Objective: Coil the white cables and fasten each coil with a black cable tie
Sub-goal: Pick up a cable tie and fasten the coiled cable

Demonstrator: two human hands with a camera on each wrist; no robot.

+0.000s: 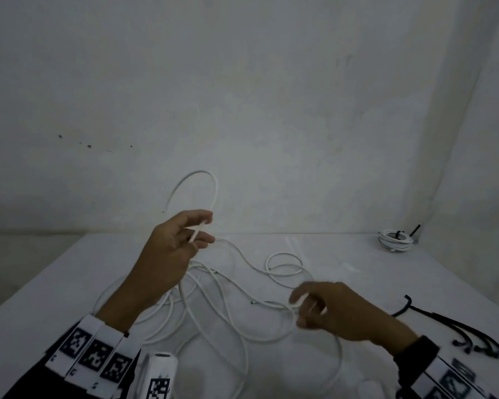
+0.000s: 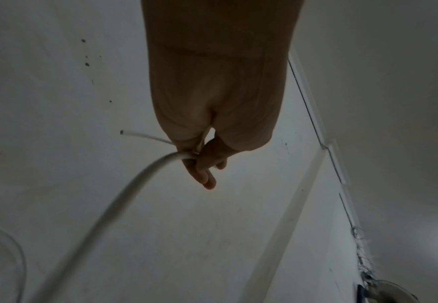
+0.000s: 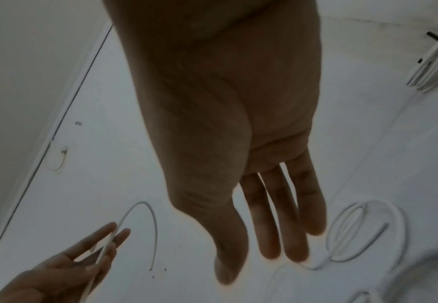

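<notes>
My left hand (image 1: 198,234) is raised above the table and pinches a white cable (image 1: 215,191) between its fingers. The cable's free end arcs up and over the hand. The left wrist view shows that cable (image 2: 134,184) running out of the left hand (image 2: 202,164) toward the camera. My right hand (image 1: 303,306) is low at the right, fingers curled round a lower stretch of cable. In the right wrist view the right hand (image 3: 264,246) hides any cable in it. Several loose white cables (image 1: 213,298) lie tangled on the white table (image 1: 41,283). Black cable ties (image 1: 458,329) lie at the right.
A coiled white cable (image 1: 395,240) bound with a black tie sits at the table's far right corner, also seen as the coil (image 3: 435,61). A small loose loop (image 1: 285,266) lies mid-table. A white wall stands close behind the table.
</notes>
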